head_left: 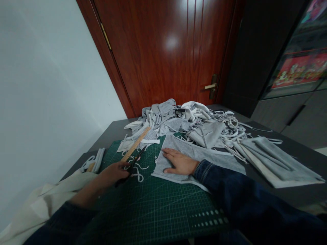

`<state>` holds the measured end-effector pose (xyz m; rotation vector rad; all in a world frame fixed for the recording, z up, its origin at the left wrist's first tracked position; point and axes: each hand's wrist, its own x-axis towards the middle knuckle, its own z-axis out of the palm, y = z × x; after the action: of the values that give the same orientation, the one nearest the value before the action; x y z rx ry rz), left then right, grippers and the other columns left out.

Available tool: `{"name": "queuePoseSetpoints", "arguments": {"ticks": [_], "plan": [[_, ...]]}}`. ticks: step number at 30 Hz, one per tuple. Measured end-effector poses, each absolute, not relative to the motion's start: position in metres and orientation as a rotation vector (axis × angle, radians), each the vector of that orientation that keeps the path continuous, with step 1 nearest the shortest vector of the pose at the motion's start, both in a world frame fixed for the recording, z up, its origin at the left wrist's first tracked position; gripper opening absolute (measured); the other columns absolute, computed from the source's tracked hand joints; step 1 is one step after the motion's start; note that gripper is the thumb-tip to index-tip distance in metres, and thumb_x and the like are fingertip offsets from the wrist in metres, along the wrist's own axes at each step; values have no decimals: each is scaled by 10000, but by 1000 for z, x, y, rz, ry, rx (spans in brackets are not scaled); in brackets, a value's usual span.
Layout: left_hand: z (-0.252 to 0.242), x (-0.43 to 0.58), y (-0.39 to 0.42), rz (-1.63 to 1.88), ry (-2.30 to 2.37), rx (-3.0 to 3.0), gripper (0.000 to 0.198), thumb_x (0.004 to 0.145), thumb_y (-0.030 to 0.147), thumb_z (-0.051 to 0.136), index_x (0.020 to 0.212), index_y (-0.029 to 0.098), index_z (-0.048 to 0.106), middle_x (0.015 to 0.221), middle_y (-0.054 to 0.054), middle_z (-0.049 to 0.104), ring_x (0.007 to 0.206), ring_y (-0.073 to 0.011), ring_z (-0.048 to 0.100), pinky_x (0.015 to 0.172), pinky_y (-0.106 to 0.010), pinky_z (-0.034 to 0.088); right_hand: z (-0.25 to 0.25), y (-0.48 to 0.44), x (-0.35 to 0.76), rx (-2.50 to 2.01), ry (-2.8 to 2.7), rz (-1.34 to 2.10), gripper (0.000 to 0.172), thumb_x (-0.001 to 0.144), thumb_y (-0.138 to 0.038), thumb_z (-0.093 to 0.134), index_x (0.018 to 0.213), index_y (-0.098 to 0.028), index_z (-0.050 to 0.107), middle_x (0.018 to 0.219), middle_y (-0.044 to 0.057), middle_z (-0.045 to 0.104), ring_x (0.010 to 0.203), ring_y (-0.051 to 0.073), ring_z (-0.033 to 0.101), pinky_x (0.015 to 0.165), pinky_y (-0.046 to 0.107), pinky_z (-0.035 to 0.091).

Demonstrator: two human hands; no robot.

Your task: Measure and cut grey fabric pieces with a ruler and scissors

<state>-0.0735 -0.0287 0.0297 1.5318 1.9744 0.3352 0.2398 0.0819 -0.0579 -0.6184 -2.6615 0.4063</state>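
Note:
My right hand (180, 162) lies flat, fingers stretched, on a piece of grey fabric (209, 154) with pale edges. That fabric rests partly on a green cutting mat (163, 204). To the left, my left hand (114, 175) is closed around black scissors (135, 162), whose blades point away from me; some of the handle is hidden by the hand. A wooden ruler (136, 143) lies slanted just beyond the fingers, its near end beside them. Thin white fabric strips (139, 175) curl on the mat next to the scissors.
Grey and white fabric scraps (168, 117) are heaped at the back of the dark table (107, 131). Folded grey fabric (276, 158) lies at the right. Cream cloth (48, 200) and a small rolled bundle (98, 160) are at the left. Behind stands a wooden door (163, 61).

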Motion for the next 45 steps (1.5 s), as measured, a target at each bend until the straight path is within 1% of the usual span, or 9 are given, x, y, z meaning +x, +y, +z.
{"name": "queuePoseSetpoints", "arguments": {"ticks": [2,5,7,11,18,21,25,35,45], "plan": [[35,-70,-37,479,1764,1394,595,716,555,717,1164,170,643,786,-1,675,714,-199,657,625,-289,492,-58,82,240,-617,-2655,409,896,932,-653,648,1535,-19,456,1665,292,304,1571,364,285,1283,514,266],[43,-57,-56,463,1656,1386,643,731,713,698,1073,172,642,688,33,589,589,-153,558,531,-267,427,-58,82,240,-610,-2651,404,890,936,-646,649,1533,-14,457,1666,290,304,1574,359,279,1288,508,256],[47,-49,-68,362,1564,1390,618,785,741,650,1057,186,623,737,11,632,591,-151,576,530,-267,449,-58,82,240,-612,-2659,389,897,939,-638,653,1523,15,457,1660,302,307,1574,359,276,1293,490,244],[52,-43,-84,177,1369,1346,522,822,665,669,1067,213,574,885,-23,713,649,-165,661,572,-271,517,-58,82,240,-628,-2671,364,906,935,-645,654,1521,19,459,1655,300,322,1566,363,296,1289,487,258],[58,-43,-102,31,1383,1262,493,785,663,656,963,211,574,784,-47,734,567,-169,640,513,-279,510,-61,84,239,-615,-2665,365,895,933,-646,658,1534,-15,454,1658,286,327,1568,362,292,1284,502,264],[55,-37,-103,-10,1432,1307,400,813,590,640,944,219,574,798,-42,737,588,-171,646,525,-278,511,-61,84,239,-604,-2653,388,887,931,-641,660,1536,-26,454,1657,288,326,1571,362,286,1282,515,260],[46,-25,-96,-16,1471,1343,327,773,525,640,873,231,534,751,-17,712,579,-170,642,518,-275,500,-61,84,239,-608,-2650,400,894,933,-641,653,1536,-13,449,1651,301,325,1573,361,279,1284,515,252],[17,-5,-77,8,1550,1324,326,652,515,626,683,230,471,636,-34,653,493,-165,596,462,-288,476,-62,84,239,-609,-2649,399,892,932,-638,653,1546,-27,440,1650,297,331,1573,363,279,1280,529,257],[-5,-6,-76,116,1448,1287,365,682,578,584,672,240,446,609,-17,640,458,-165,602,430,-274,426,-63,84,239,-608,-2655,403,908,933,-640,650,1558,-21,422,1648,300,334,1575,363,274,1281,531,255]]}}
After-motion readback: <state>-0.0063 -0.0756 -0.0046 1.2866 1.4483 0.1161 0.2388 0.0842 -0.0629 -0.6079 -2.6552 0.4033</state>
